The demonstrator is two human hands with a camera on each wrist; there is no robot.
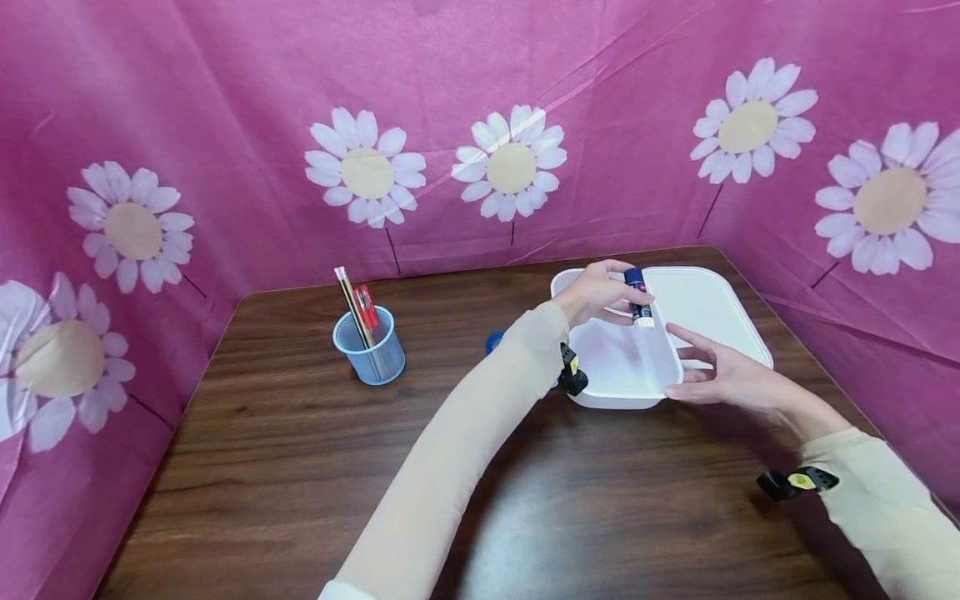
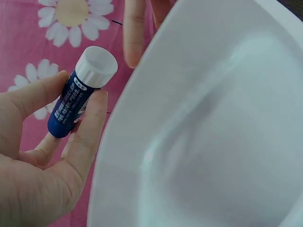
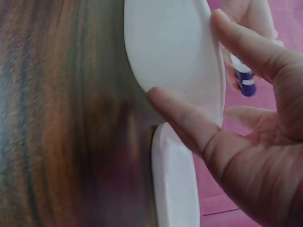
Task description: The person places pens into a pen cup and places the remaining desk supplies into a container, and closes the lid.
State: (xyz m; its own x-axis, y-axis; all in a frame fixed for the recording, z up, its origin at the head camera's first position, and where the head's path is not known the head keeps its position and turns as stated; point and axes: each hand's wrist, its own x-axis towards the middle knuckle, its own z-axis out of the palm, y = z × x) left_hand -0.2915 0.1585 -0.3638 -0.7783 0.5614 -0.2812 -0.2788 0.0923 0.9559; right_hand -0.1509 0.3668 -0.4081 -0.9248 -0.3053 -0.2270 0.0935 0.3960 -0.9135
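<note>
My left hand (image 1: pixel 597 292) pinches a glue stick (image 1: pixel 638 297) between thumb and fingers, above the far side of a white box (image 1: pixel 622 400). In the left wrist view, the glue stick (image 2: pixel 71 106) has a dark blue body and a white end and is tilted. My right hand (image 1: pixel 723 379) rests against the right side of the box, its fingers spread and fairly straight. Seen from the right wrist, the fingertips (image 3: pixel 158 94) touch the outer wall of the box (image 3: pixel 170 42). Part of the box is hidden behind my left forearm.
A white lid (image 1: pixel 708 308) lies on the table right of the box. A light blue mesh cup (image 1: pixel 375 364) with pencils and a red item (image 1: pixel 366 306) stands at the left. Something blue (image 1: pixel 493 340) is partly hidden by my left arm. Pink flowered cloth borders the wooden table (image 1: pixel 300 467).
</note>
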